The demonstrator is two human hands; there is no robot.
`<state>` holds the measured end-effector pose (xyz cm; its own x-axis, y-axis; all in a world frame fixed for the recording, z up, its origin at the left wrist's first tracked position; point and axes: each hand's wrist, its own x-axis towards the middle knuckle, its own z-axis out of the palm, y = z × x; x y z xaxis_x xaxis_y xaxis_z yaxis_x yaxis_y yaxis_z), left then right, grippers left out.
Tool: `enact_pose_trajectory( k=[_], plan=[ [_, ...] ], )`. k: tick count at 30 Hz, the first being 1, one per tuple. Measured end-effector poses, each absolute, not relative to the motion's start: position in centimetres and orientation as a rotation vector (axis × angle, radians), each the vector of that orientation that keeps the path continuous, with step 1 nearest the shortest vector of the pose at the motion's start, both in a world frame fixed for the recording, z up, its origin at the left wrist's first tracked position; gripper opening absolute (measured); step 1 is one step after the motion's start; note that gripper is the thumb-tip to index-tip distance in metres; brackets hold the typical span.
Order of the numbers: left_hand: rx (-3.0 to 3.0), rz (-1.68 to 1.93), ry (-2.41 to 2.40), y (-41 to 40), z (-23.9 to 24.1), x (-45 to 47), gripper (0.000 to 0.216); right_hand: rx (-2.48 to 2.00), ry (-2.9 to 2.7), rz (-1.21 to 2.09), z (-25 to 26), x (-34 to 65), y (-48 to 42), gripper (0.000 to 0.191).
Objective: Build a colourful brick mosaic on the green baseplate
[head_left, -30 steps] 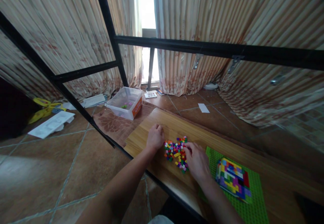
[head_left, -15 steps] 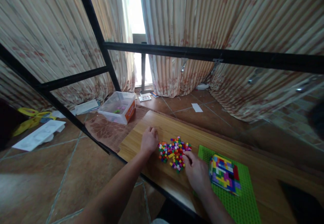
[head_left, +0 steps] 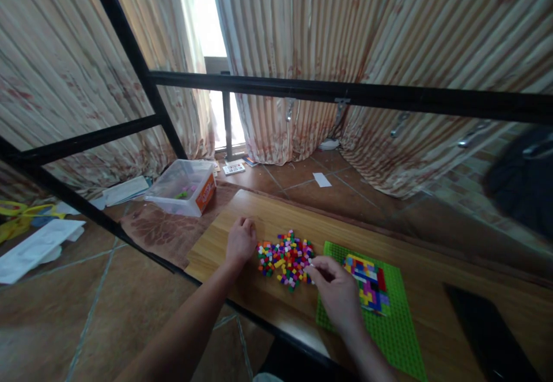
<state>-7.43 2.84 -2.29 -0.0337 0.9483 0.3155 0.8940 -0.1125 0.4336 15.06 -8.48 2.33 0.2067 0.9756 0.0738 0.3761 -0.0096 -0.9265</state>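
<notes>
Loose building bricks (head_left: 287,258) in many colours lie in a heap on the wooden table (head_left: 276,212). On the heap's left side, my left hand (head_left: 242,242) rests on the wood with its fingers curled in; whatever they may hold is hidden. My right hand (head_left: 337,290) is at the heap's right edge, thumb and forefinger pinched on a small pale building brick (head_left: 310,263). Just beyond that hand is a green studded baseplate (head_left: 400,336), carrying a multicoloured block of joined bricks (head_left: 370,287) that my right hand partly covers.
A black flat object (head_left: 488,330) lies on the table at the right. A clear plastic box (head_left: 173,189) with a few pieces inside stands on the brown mat at the left. A black metal frame (head_left: 276,85) crosses in front of the curtains. White trays (head_left: 38,249) lie on the floor.
The view has turned a little to the right. My right hand has come slightly away from the heap toward the baseplate, fingertips pinched; my left hand stays put beside the heap.
</notes>
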Motion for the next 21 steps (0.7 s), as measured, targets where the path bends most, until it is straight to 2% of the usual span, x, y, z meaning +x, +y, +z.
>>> enact_pose_trajectory(
  k=[8,15,21],
  plan=[
    [2.149,0.844,2.049,3.2,-2.4,-7.6,0.023,-1.544,-1.072,0.810,2.9,19.5,-11.5,0.031],
    [2.167,0.842,2.067,3.3,-2.2,-7.6,0.024,-1.773,-1.003,0.537,1.5,26.0,-12.8,0.034],
    [2.198,0.850,2.056,3.3,-2.2,-7.7,0.025,-1.877,-1.166,0.381,1.6,26.5,-11.2,0.035]
  ],
)
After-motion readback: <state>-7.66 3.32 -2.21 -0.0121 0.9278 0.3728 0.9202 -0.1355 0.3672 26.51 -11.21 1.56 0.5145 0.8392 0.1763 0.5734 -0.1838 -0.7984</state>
